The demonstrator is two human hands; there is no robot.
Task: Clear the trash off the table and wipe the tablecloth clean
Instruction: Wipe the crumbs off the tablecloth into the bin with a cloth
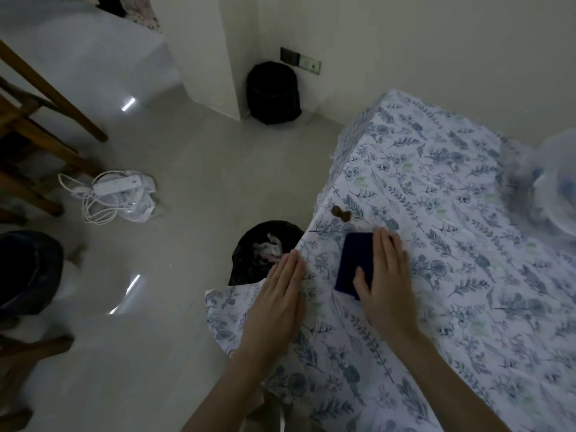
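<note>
A home room: floral tablecloth [436, 244], wooden chair [37, 126], power strip [117, 184] on tiled floor [193, 169].

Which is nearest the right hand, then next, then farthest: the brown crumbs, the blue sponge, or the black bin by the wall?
1. Blue sponge, right under the right hand.
2. Brown crumbs, just beyond the sponge.
3. Black bin, far off across the room.

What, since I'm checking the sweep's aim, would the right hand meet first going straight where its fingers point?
Probably the brown crumbs, just left of its line; the dark blue rectangular pad under the right hand might clip them. Otherwise only blue-floral tablecloth.
</note>
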